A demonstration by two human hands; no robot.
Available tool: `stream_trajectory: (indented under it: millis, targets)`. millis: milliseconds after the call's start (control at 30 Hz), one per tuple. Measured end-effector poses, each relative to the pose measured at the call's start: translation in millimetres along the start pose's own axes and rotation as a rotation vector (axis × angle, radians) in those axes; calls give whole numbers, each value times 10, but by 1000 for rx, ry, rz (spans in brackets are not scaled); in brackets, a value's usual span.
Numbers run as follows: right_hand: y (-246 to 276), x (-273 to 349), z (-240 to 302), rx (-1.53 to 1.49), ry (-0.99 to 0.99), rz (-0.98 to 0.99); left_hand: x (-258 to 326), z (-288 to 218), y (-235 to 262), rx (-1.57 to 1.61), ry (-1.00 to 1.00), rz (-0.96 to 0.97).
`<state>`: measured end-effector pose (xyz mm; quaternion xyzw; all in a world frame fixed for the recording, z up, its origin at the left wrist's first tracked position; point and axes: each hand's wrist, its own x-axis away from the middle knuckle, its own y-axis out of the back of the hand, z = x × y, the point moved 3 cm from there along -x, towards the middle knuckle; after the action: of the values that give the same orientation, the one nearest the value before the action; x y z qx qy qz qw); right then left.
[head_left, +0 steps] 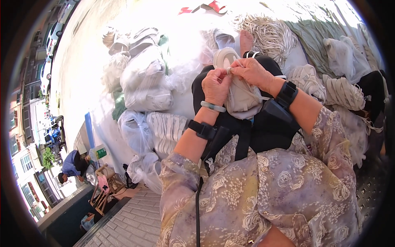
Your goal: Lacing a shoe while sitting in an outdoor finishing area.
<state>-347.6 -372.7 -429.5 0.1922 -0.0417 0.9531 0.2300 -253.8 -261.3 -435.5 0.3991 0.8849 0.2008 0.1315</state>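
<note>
A pale beige shoe (pixel 242 101) rests on my lap, its sole or toe end pointing away from me. My left hand (pixel 217 85) is closed in a pinch over the shoe, thumb and forefinger on a whitish shoelace. Right beside it, my right hand (pixel 252 73) pinches the same lace, and the fingertips of both hands nearly meet. A loose length of lace (pixel 256 95) trails across the shoe below my right hand. The exact shape of the lace between the fingers is too small to make out.
A heap of pale laces (pixel 269 39) lies ahead to the right. Stacked pale shoes (pixel 166 129) and a stuffed plastic bag (pixel 148 84) stand left; more shoes (pixel 343 92) lie right. Red footwear (pixel 216 6) is far ahead. Another person (pixel 72 164) bends near a wooden chair (pixel 105 185).
</note>
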Motion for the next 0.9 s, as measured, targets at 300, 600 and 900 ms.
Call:
stream_trajectory:
  millis: [300, 600, 900]
  targets:
    - [13, -16, -3, 7, -3, 36, -152, 122, 25, 361, 279, 133]
    - [61, 22, -78, -133, -73, 107, -393, -123, 248, 434, 497, 662]
    - [46, 30, -10, -255, -156, 157, -154, 32, 113, 591, 164, 289]
